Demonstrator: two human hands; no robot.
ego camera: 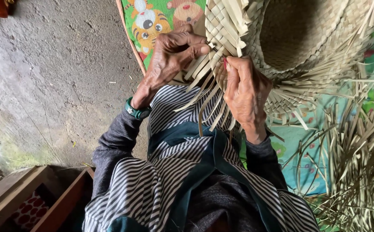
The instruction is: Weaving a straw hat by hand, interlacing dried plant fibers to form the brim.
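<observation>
A half-woven straw hat [298, 34] of pale palm strips lies upside down over my lap, its hollow crown facing up. My left hand [172, 53], with a green watch on the wrist, pinches loose strips at the brim's edge. My right hand [247, 92] grips the brim just beside it, its thumb pressed on the weave. Unwoven strip ends [208, 105] hang down between the two hands over my striped cloth [170, 172].
A colourful mat [152, 21] with cartoon animals lies under the hat. A heap of loose palm strips [359, 163] lies at the right. Bare concrete floor [53, 77] spreads on the left, and a wooden frame [36, 193] stands at the lower left.
</observation>
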